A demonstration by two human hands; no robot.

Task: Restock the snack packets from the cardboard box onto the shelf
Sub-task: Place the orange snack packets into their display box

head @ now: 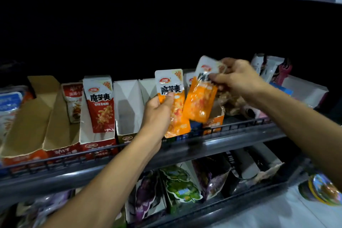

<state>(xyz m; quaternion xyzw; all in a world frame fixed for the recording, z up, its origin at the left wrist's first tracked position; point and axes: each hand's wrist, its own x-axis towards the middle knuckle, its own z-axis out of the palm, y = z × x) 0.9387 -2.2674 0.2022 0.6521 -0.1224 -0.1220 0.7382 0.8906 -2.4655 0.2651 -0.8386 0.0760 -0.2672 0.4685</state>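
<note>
My left hand grips an orange and white snack packet by its lower half, upright in front of the shelf. My right hand pinches the top of a second orange snack packet, which hangs tilted over an orange display box on the shelf. The two packets sit side by side, almost touching. A white empty display box stands just left of my left hand. The shelf's front rail runs below both hands. The cardboard supply box is out of view.
A red packet stands in a red display box to the left, beside brown open boxes. More packets lean at the right. The lower shelf holds purple and green bags. Behind the boxes the shelf is dark.
</note>
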